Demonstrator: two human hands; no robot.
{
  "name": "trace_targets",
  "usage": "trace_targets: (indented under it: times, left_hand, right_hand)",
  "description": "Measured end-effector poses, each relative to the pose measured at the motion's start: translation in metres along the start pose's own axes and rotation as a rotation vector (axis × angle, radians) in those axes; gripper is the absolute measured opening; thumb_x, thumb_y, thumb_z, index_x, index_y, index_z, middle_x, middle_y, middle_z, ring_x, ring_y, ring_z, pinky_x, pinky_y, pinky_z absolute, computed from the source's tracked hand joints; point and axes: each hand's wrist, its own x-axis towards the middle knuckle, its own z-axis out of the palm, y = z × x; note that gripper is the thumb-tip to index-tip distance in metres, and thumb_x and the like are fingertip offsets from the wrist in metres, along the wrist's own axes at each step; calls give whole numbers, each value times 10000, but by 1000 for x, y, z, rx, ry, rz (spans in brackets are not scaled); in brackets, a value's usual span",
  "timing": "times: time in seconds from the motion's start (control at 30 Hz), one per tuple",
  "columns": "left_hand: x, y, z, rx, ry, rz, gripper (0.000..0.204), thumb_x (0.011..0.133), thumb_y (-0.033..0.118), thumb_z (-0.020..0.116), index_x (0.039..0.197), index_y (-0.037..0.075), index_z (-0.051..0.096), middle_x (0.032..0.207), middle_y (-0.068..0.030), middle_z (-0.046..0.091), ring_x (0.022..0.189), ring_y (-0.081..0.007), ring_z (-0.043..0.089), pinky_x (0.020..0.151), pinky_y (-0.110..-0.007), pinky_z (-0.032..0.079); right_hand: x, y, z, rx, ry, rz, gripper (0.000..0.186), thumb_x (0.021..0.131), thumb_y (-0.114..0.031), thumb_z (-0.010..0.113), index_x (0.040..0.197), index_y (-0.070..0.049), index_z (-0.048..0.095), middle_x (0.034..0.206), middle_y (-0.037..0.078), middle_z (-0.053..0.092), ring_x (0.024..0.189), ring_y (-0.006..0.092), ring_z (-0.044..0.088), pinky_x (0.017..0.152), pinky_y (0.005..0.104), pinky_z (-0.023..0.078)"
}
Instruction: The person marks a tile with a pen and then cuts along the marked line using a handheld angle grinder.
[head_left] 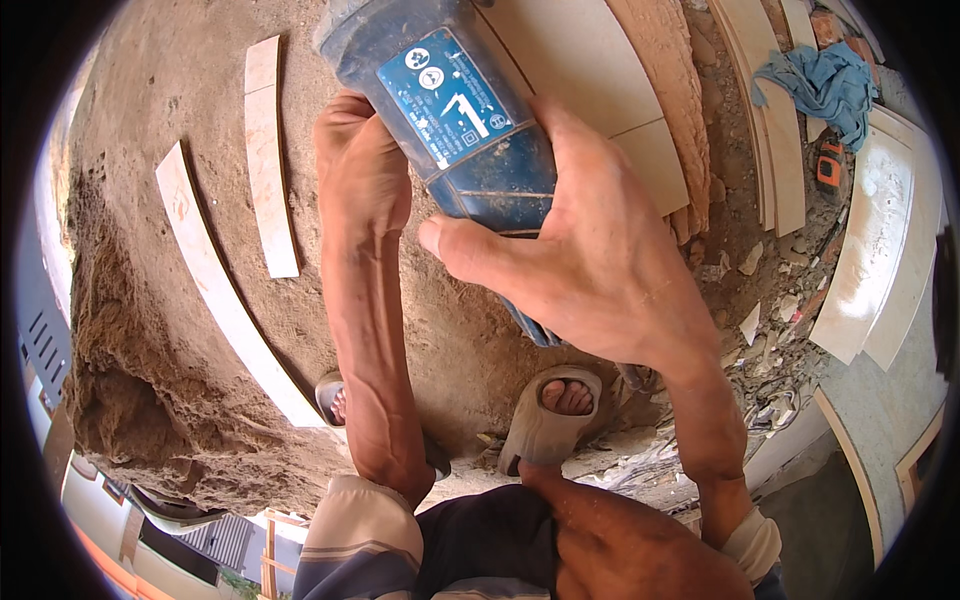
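A worker's right hand (615,250) grips a dusty blue power tool (458,120) above the earthen ground (445,350), beside a pale tile's (605,75) left edge; the left hand (358,165) curls at its head, its grip hidden. A slack hold could drop the tool, chipping tile or bruising a sandalled foot (567,398).

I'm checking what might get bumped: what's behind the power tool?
Past the right edge of the power tool, pale tile shows; at its left, part of the left hand. The tool covers that hand's fingertips and whatever lies directly behind.
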Motion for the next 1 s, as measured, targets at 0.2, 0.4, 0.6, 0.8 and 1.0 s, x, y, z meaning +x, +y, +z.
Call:
trace_targets:
  times: [0.2,0.4,0.6,0.8,1.0]
  left_hand:
    - [1,0,-1,54,22,-15,171,919,-18,783,1051,-125,760,975,-190,811,759,-180,765,755,-307,637]
    - [1,0,1,38,42,-32,168,915,-27,784,1042,-133,759,975,-202,808,758,-186,766,740,-311,641]
    - [3,-2,-3,50,41,-31,164,912,-33,785,1039,-135,759,978,-205,807,757,-185,764,724,-315,639]
    - [4,-3,-3,49,30,-33,162,926,-14,789,1043,-123,764,985,-197,808,773,-183,765,730,-314,635]
    - [12,-11,-12,16,-76,33,153,947,-4,778,1068,-98,776,1004,-177,814,813,-183,773,782,-315,635]
  right_hand:
    - [1,3,2,-6,17,-22,600,820,-336,883,1236,32,656,1004,150,732,900,247,715,853,405,579]
    - [-1,4,0,-6,5,-25,607,820,-341,884,1241,32,656,1003,151,734,899,250,716,854,407,582]
    - [-3,3,1,9,-2,13,624,822,-347,883,1258,35,652,1003,152,737,891,240,719,841,402,588]
    - [-2,3,1,2,0,13,636,824,-354,881,1266,41,650,1002,154,738,888,243,722,840,400,589]
    - [-5,5,0,-19,17,-8,660,807,-392,887,1255,35,657,984,156,733,870,266,726,833,426,588]
